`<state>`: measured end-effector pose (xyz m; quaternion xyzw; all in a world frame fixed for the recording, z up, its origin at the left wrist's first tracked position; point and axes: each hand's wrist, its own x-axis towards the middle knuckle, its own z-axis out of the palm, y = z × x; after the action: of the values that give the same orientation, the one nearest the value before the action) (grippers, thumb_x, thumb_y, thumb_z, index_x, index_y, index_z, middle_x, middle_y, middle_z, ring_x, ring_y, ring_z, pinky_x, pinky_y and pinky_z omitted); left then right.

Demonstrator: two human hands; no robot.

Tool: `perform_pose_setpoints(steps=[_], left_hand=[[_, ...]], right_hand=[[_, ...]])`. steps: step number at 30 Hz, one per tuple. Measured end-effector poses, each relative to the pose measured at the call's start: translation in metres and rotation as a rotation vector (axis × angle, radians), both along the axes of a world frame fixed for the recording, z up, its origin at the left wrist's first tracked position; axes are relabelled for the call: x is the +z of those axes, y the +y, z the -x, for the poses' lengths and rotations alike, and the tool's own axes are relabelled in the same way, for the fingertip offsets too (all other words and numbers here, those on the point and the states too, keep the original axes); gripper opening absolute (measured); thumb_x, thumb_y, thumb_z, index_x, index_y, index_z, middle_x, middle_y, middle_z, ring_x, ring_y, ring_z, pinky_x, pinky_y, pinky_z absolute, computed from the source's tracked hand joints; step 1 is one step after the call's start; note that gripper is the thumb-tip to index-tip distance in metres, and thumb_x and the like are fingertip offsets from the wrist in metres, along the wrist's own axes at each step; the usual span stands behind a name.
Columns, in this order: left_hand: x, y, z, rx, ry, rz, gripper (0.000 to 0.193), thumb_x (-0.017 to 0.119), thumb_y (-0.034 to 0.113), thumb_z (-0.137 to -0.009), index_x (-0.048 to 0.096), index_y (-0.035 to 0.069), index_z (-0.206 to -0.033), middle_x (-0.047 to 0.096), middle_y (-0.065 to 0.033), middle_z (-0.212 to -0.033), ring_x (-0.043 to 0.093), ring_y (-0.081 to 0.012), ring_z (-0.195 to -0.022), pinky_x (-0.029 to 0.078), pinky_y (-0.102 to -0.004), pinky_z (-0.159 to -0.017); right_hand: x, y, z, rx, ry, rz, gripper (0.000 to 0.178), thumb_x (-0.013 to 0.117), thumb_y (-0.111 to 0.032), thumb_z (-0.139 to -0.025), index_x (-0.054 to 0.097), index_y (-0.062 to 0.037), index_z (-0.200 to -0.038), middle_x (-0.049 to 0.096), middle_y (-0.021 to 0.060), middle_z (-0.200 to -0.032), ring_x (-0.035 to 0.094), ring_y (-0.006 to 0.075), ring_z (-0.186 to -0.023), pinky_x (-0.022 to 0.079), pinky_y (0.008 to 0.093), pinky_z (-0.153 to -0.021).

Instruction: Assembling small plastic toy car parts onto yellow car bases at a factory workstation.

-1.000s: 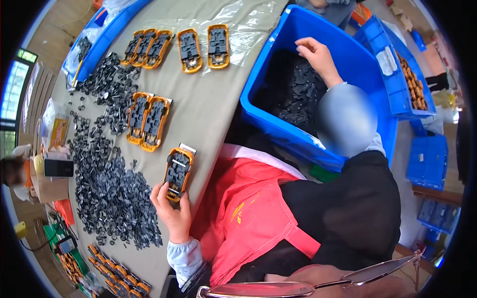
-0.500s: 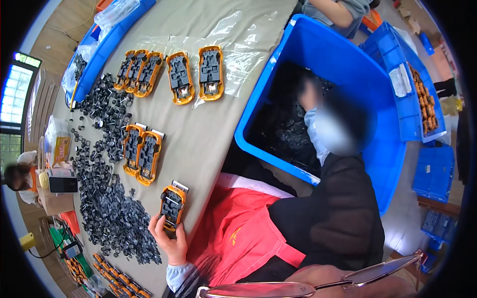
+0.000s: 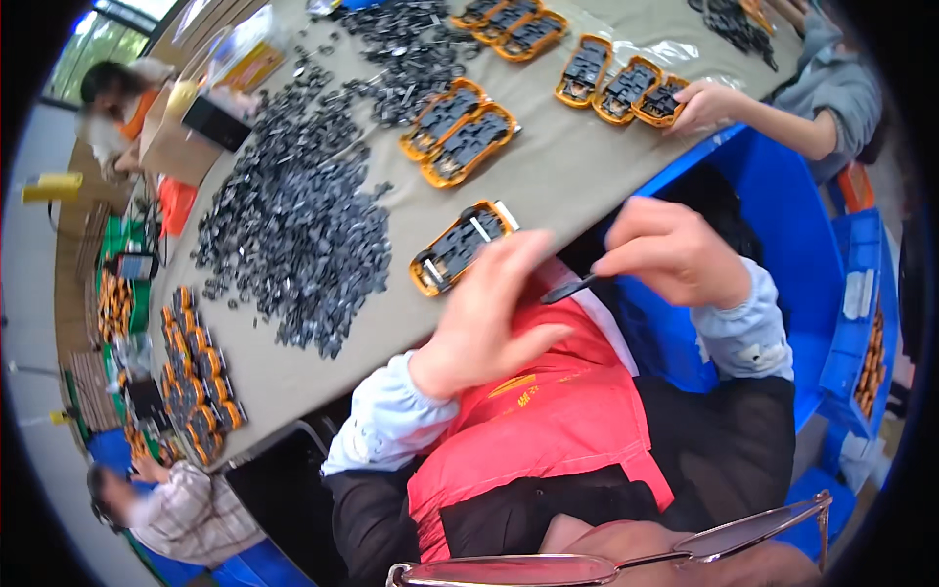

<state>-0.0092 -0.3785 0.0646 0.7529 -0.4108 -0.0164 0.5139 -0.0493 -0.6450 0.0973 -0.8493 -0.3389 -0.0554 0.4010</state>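
Note:
Pinched between the thumb and fingers of my right hand (image 3: 677, 252) is a thin black plastic piece (image 3: 567, 291), held over the red apron. My left hand (image 3: 486, 318) is open beside it, fingers stretched out and thumb apart, holding nothing I can see. Just past its fingertips, an orange toy car body (image 3: 437, 275) lies on the table edge with its dark underside up and silvery axles across it. Whether the left fingers touch that car is hidden. Farther back lie two more upturned car bodies (image 3: 471, 146), side by side.
A big heap of small black parts (image 3: 303, 235) covers the table's left. More orange cars (image 3: 587, 68) lie at the back, where another person's hand (image 3: 706, 103) touches one. A blue bin (image 3: 797, 186) stands at my right. Assembled cars (image 3: 201, 382) line the left edge.
My right hand has come out of the blue bin with a black piece. My left hand has let go of the car and risen toward my right hand. The view has turned.

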Motion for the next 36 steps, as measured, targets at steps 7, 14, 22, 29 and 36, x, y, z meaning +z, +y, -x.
perform_pose_setpoints(steps=[7,14,22,29,36], left_hand=[[-0.037,0.024,0.016,0.305,-0.188,0.006,0.056,0.061,-0.004,-0.090,0.044,-0.006,-0.143,0.051,-0.0246,-0.125,0.056,-0.0431,-0.111,0.048,-0.0452,-0.093],[-0.053,0.012,0.033,0.469,-0.289,0.000,0.077,0.068,-0.002,-0.081,0.033,-0.010,-0.149,0.039,-0.0278,-0.141,0.048,-0.0451,-0.128,0.043,-0.0482,-0.107],[-0.058,0.049,0.023,0.468,-0.192,0.190,0.059,0.078,0.006,-0.081,0.053,0.001,-0.135,0.053,-0.0205,-0.131,0.054,-0.0368,-0.119,0.046,-0.0438,-0.099],[-0.083,0.088,-0.012,0.540,-0.214,-0.233,0.080,0.084,0.011,-0.074,0.046,0.006,-0.144,0.050,-0.0196,-0.137,0.050,-0.0376,-0.123,0.041,-0.0454,-0.104],[-0.086,0.085,-0.021,0.469,-0.144,-0.247,0.082,0.082,0.008,-0.073,0.045,0.009,-0.146,0.057,-0.0142,-0.131,0.053,-0.0335,-0.120,0.041,-0.0438,-0.100]], right_hand=[[-0.044,0.085,-0.014,-0.278,0.544,-0.800,0.051,0.071,-0.001,-0.091,0.049,-0.0019,-0.137,0.056,0.0089,-0.129,0.056,0.0169,-0.119,0.049,0.0350,-0.100],[-0.091,0.133,-0.003,-0.096,0.686,-1.044,0.043,0.071,-0.005,-0.093,0.051,-0.0034,-0.131,0.060,0.0058,-0.118,0.057,0.0142,-0.113,0.048,0.0322,-0.099],[-0.099,0.097,-0.008,0.204,1.028,-1.436,0.064,0.067,-0.037,-0.096,0.043,-0.0002,-0.143,0.059,0.0249,-0.135,0.064,0.0307,-0.118,0.055,0.0428,-0.098],[-0.063,0.063,-0.026,-0.102,0.569,-0.756,0.042,0.077,-0.020,-0.086,0.062,-0.0008,-0.119,0.064,0.0200,-0.129,0.064,0.0304,-0.117,0.050,0.0412,-0.102],[-0.035,0.077,-0.080,-0.017,-0.214,0.312,0.043,0.082,-0.012,-0.069,0.067,-0.0112,-0.109,0.066,0.0079,-0.119,0.059,0.0322,-0.114,0.042,0.0456,-0.102]])
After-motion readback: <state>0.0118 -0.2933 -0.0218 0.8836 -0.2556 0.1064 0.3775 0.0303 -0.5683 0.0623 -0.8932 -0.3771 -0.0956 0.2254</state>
